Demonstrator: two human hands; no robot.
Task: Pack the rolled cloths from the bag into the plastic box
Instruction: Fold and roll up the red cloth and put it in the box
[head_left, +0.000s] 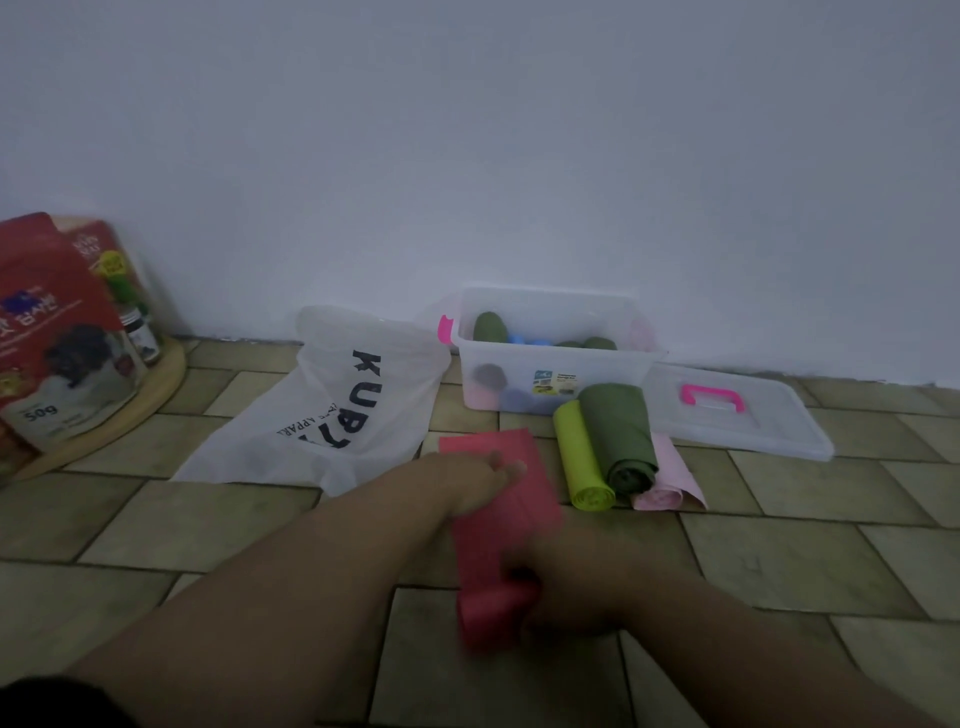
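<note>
A red cloth (501, 525) lies stretched on the tiled floor, partly rolled at its near end. My right hand (550, 587) grips the rolled near end. My left hand (478, 478) presses flat on the far part of the cloth. The clear plastic box (561, 364) stands by the wall with dark green and blue rolls inside. In front of the box lie a lime roll (582, 457), a dark green roll (621, 436) and a pale pink roll (662, 488). The white plastic bag (337, 410) lies flat to the left.
The box lid (737, 410) with a pink handle lies on the floor right of the box. A round wooden tray (130, 405) with red packets and a small jar sits at the far left. A white wall closes the back.
</note>
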